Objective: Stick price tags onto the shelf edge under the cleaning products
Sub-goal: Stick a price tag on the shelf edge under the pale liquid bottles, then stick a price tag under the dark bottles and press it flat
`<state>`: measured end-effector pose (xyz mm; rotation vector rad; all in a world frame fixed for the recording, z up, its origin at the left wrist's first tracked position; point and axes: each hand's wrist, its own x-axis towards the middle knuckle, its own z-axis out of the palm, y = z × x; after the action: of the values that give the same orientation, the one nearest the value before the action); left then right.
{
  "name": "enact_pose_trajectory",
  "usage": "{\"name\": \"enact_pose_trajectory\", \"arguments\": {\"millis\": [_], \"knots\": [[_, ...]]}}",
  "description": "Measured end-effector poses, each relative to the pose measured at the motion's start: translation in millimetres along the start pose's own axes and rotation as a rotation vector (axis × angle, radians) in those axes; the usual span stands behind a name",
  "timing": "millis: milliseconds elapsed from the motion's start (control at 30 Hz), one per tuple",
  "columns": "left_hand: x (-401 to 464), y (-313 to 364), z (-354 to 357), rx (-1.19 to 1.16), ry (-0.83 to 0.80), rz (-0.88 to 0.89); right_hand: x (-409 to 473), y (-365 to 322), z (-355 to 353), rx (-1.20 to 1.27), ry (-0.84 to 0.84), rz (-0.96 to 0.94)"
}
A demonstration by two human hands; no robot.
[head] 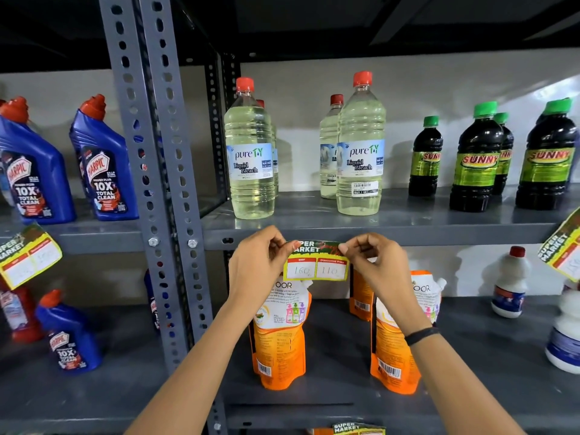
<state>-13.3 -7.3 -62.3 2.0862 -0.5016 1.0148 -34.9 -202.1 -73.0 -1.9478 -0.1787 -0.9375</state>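
I am holding a Super Market price tag (316, 261) against the front edge of the grey shelf (439, 237), my left hand (255, 265) pinching its upper left corner and my right hand (375, 262) pinching its upper right corner. Both grips are closed on the tag between thumb and forefinger, the other fingers curled in. The tag's dark header is lying on the shelf edge while its yellow lower part, handwritten 160 and 110, is hanging below the edge.

Just above my grip, two clear Purety Liquid Bleach bottles (250, 152) with red caps are standing in front, full of pale yellowish liquid, with two more partly hidden behind them. Farther right of my right grip, four dark Sunny bottles (477, 161) with green caps are standing on the same shelf. Left of my left grip, beyond the slotted upright (157, 183), two blue Harpic bottles (105, 164) are standing.

Below my grip, orange refill pouches (279, 334) are standing upright on the lower shelf; I can count three. Both forearms are reaching up and forward, wrists bent slightly inward, a black band (422, 335) on my right wrist.

Two other tags are already hanging: one far left (28, 255) of my grip, one far right (565, 246).
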Motion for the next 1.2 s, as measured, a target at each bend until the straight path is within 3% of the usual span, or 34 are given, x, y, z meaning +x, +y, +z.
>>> {"name": "enact_pose_trajectory", "arguments": {"millis": [133, 300, 433, 567, 933, 1200], "knots": [[7.9, 8.1, 1.6, 0.029, 0.043, -0.033, 8.0, -5.5, 2.5, 0.106, 0.061, 0.063], [10.3, 13.6, 7.0, 0.182, 0.119, -0.047, 8.3, -13.7, 7.7, -0.127, 0.204, 0.012], [10.7, 16.7, 14.0, 0.310, 0.224, 0.063, 6.8, -16.0, 10.0, -0.306, 0.272, -0.126], [16.2, 25.4, 25.4, 0.253, 0.115, 0.092, 8.1, -13.5, 9.1, -0.365, 0.253, -0.149], [12.4, 36.8, 33.3, 0.234, 0.122, -0.012, 2.4, -9.5, -1.3, -0.232, 0.298, -0.169], [-13.6, 101.9, 78.5, 0.172, 0.317, -0.086, -5.4, 23.1, -84.2, -0.137, 0.448, -0.156]]}}
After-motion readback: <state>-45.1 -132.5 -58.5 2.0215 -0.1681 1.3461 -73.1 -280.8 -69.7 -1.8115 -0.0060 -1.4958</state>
